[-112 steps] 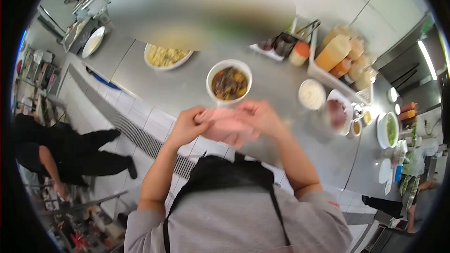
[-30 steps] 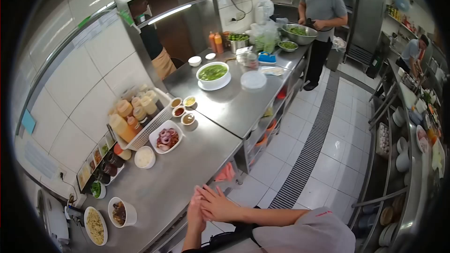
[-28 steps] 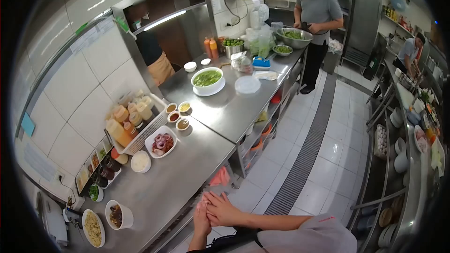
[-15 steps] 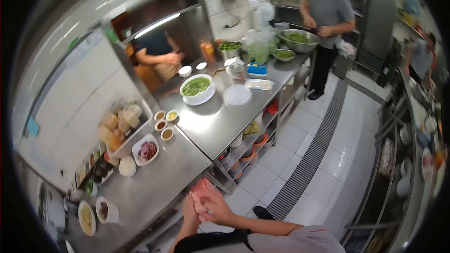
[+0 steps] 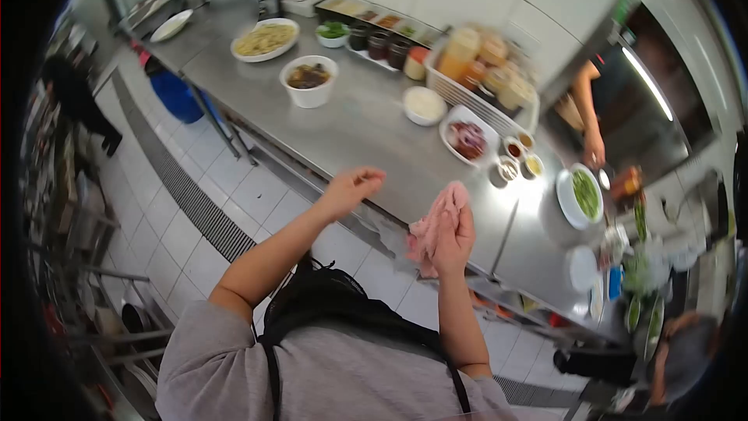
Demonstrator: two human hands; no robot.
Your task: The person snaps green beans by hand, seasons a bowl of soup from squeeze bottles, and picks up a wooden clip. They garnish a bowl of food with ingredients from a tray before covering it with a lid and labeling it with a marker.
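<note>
Right hand [image 5: 456, 238] clenches a pink cloth [image 5: 436, 214] over the near edge of the counter [image 5: 366, 125], left hand [image 5: 354, 187] loosely curled and empty to its left; wiping seems the step in hand, which likely calls next for pressing the cloth flat.

You count one crumpled pink cloth [image 5: 436, 218], three small round sauce cups [image 5: 508, 170], one white rectangular dish of red onion [image 5: 456, 115], one white plate of noodles [image 5: 290, 45], one white bowl of dark stew [image 5: 309, 98].
</note>
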